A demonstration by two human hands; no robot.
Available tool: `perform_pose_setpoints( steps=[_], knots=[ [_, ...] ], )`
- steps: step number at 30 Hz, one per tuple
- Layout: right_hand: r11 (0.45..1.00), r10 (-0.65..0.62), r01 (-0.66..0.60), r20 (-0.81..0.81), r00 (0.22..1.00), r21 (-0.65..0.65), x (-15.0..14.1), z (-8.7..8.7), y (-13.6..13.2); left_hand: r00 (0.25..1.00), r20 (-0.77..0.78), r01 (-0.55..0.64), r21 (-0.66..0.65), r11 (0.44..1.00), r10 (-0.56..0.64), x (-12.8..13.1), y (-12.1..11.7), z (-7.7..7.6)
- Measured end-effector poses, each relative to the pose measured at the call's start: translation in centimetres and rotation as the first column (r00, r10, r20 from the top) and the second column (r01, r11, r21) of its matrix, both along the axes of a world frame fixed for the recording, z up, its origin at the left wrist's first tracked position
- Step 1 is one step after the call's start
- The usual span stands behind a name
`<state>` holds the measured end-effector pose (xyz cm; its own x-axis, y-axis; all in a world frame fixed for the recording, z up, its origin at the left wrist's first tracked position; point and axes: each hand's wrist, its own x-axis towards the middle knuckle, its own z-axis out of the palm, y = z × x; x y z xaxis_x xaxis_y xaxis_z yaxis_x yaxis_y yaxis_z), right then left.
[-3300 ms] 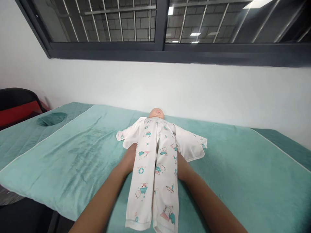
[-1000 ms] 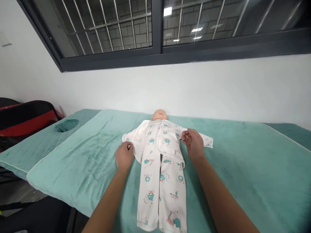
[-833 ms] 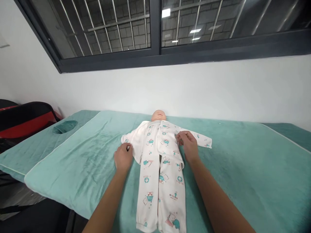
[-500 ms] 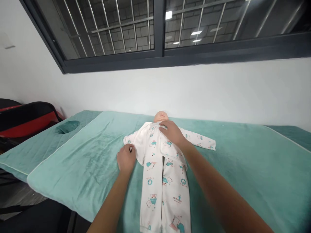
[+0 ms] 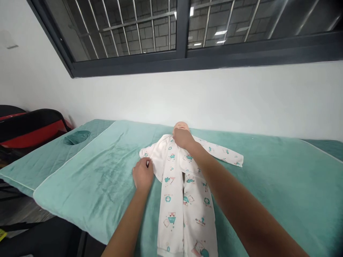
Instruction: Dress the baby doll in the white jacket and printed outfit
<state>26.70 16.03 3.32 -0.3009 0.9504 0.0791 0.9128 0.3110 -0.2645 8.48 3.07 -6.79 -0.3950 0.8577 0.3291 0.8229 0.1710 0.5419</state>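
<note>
A baby doll (image 5: pixel 181 126) lies on its back on a teal towel (image 5: pixel 88 167), dressed in a white onesie (image 5: pixel 184 192) printed with small teal and pink animals. My right hand (image 5: pixel 183 137) reaches across to the onesie's collar just below the doll's chin, its fingers curled and pinching the cloth there. Beside the doll's left-hand sleeve, my left hand (image 5: pixel 143 174) rests on the towel, fingers bent on the edge of the onesie. The sleeves are spread out to both sides and the legs point toward me.
The towel covers a padded teal table (image 5: pixel 32 162) with a round face hole (image 5: pixel 77 137) at the left. A black and red chair (image 5: pixel 29 126) stands beyond the left end. A white wall and a barred window (image 5: pixel 171 28) are behind.
My right hand has moved from the doll's right-hand sleeve, across the chest, up to the collar. My left hand has stayed at the other sleeve. Earlier both hands were under the onesie's legs.
</note>
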Motion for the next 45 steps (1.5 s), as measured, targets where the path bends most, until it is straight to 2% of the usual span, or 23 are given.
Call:
perform_pose_setpoints(
  steps=[6, 8, 10, 13, 17, 19, 22, 23, 25, 28, 31, 33, 35, 38, 39, 40, 42, 44, 45],
  knots=[
    [0.997, -0.081, 0.081, 0.001, 0.997, 0.02, -0.1, -0.9, -0.1, 0.985, 0.171, 0.015, 0.092, 0.996, -0.03, -0.2, -0.2, -0.2],
    [0.995, -0.061, 0.062, -0.014, 0.998, 0.072, 0.2, -1.4, -0.3, 0.966, 0.242, 0.051, 0.165, 0.985, -0.091, -0.1, -0.2, -0.1],
    [0.991, -0.017, 0.02, -0.021, 1.0, 0.13, 0.4, -1.8, -0.7, 0.942, 0.266, 0.128, 0.271, 0.954, -0.202, 0.2, -0.1, 0.2],
    [0.97, 0.114, -0.11, -0.004, 0.993, 0.216, 0.2, -2.0, -1.2, 0.904, 0.195, 0.266, 0.44, 0.858, -0.381, 1.4, -0.5, 0.9],
    [0.847, 0.385, -0.381, 0.069, 0.921, 0.371, -0.5, -1.9, -1.5, 0.838, 0.109, 0.388, 0.57, 0.724, -0.535, 4.0, -2.2, 2.2],
    [0.809, 0.443, -0.435, 0.077, 0.893, 0.395, -0.6, -2.0, -1.5, 0.796, 0.085, 0.438, 0.604, 0.666, -0.6, 5.5, -3.1, 2.8],
    [0.829, 0.42, -0.372, -0.026, 0.907, 0.418, 0.1, -2.5, -1.3, 0.728, -0.045, 0.551, 0.633, 0.544, -0.684, 6.9, -3.7, 3.5],
    [0.843, 0.388, -0.308, -0.101, 0.916, 0.442, 0.5, -2.8, -1.2, 0.714, -0.085, 0.577, 0.635, 0.514, -0.695, 7.1, -3.8, 3.6],
    [0.859, 0.31, -0.129, -0.303, 0.901, 0.495, 1.5, -3.6, -1.1, 0.7, -0.133, 0.61, 0.622, 0.491, -0.702, 7.3, -3.9, 3.7],
    [0.856, 0.222, 0.132, -0.586, 0.779, 0.5, 2.8, -4.7, -1.0, 0.67, -0.203, 0.684, 0.543, 0.487, -0.714, 7.2, -4.2, 3.6],
    [0.876, 0.139, 0.28, -0.76, 0.634, 0.394, 3.5, -5.2, -1.5, 0.595, -0.293, 0.789, 0.389, 0.475, -0.749, 7.3, -4.5, 3.8],
    [0.917, 0.101, 0.27, -0.825, 0.556, 0.295, 3.8, -5.1, -2.0, 0.529, -0.317, 0.847, 0.251, 0.468, -0.787, 7.5, -4.6, 4.1],
    [0.958, 0.097, 0.183, -0.854, 0.511, 0.219, 4.1, -4.8, -2.5, 0.482, -0.288, 0.876, 0.143, 0.461, -0.827, 7.5, -4.6, 4.7],
    [0.976, 0.127, 0.103, -0.885, 0.449, 0.192, 4.6, -4.0, -3.1, 0.458, -0.055, 0.885, 0.124, 0.449, -0.887, 6.9, -3.6, 6.1],
    [0.971, 0.121, 0.139, -0.9, 0.419, 0.195, 4.8, -3.8, -3.3, 0.469, 0.063, 0.867, 0.155, 0.473, -0.881, 6.6, -3.0, 6.7],
    [0.96, 0.098, 0.204, -0.914, 0.394, 0.191, 5.0, -3.5, -3.3, 0.496, 0.176, 0.829, 0.193, 0.524, -0.85, 6.4, -2.1, 7.3],
    [0.925, 0.008, 0.347, -0.922, 0.388, 0.154, 5.5, -3.2, -3.3, 0.589, 0.337, 0.692, 0.259, 0.674, -0.734, 6.0, 0.2, 8.3],
    [0.902, -0.119, 0.418, -0.874, 0.47, 0.103, 5.9, -2.9, -3.2, 0.684, 0.392, 0.54, 0.294, 0.788, -0.615, 6.2, 3.3, 8.9],
    [0.908, -0.174, 0.411, -0.823, 0.541, 0.079, 6.0, -2.8, -3.1, 0.713, 0.397, 0.498, 0.295, 0.816, -0.578, 6.5, 5.0, 9.1]
  ],
)
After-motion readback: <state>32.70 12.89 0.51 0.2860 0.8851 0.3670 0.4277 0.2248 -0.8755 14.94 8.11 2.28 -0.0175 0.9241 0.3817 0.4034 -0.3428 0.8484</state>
